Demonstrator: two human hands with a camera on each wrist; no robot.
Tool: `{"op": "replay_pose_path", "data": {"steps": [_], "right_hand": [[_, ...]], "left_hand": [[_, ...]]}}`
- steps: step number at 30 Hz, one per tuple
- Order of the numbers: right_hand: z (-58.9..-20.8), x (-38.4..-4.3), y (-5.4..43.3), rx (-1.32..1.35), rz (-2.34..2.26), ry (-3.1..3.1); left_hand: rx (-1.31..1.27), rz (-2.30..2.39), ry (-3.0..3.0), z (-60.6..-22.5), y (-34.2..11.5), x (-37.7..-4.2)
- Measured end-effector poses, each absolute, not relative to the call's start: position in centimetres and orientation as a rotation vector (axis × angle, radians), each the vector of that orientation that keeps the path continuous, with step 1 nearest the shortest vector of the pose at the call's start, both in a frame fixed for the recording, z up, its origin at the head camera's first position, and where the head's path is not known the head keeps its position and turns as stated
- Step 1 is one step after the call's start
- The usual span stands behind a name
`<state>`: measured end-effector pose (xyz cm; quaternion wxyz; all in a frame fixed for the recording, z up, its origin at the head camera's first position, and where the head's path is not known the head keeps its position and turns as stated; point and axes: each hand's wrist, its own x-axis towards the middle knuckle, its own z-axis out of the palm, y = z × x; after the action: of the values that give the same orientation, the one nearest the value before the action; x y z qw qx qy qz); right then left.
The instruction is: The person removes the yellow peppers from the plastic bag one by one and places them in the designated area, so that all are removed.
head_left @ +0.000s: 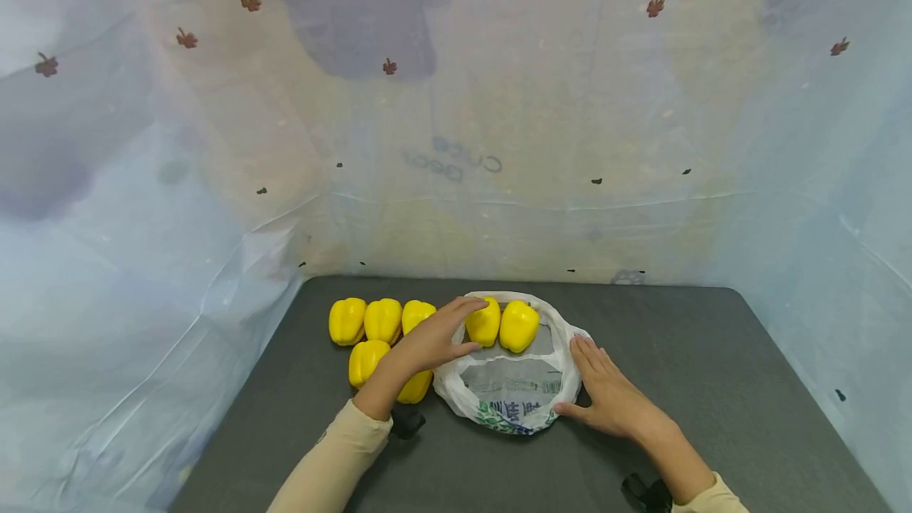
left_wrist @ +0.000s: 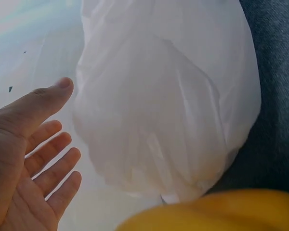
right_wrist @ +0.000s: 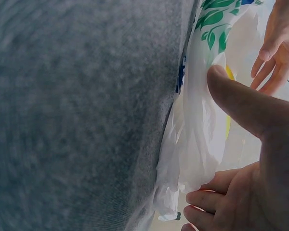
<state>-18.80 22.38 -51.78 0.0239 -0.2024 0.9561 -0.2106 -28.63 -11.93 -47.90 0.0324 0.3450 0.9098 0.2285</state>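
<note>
A white plastic bag point(head_left: 571, 370) with green and blue print lies with its mouth spread wide, facing up. Inside it, towards the far side, are two yellow bell peppers point(head_left: 518, 326). My left hand point(head_left: 436, 336) is over the bag's left rim, fingers extended and holding nothing; in the left wrist view its spread fingers point(left_wrist: 62, 149) are beside the bag's white wall point(left_wrist: 164, 106). On the right, my right hand point(head_left: 613, 396) rests against the bag's side with straight fingers. Its thumb point(right_wrist: 231, 94) lies along the plastic in the right wrist view.
Several more yellow bell peppers point(head_left: 347, 321) lie left of the bag, some partly hidden behind my left forearm. Everything stands on a dark grey table point(head_left: 684, 339). Pale printed sheeting point(head_left: 541, 141) hangs behind and at both sides.
</note>
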Motion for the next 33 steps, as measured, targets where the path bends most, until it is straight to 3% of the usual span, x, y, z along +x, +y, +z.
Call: {"op": "replay_pose_path", "data": {"steps": [16, 33], "right_hand": [[-51.6, -18.8, 22.4, -0.614, -0.66, 2.934], [-51.8, -19.0, 22.6, -0.612, -0.656, 2.938]], "left_hand": [[1.241, 0.548, 2.834, -48.9, -8.7, -30.5], [1.166, 0.332, 2.889, -49.9, -6.3, -31.7]]}}
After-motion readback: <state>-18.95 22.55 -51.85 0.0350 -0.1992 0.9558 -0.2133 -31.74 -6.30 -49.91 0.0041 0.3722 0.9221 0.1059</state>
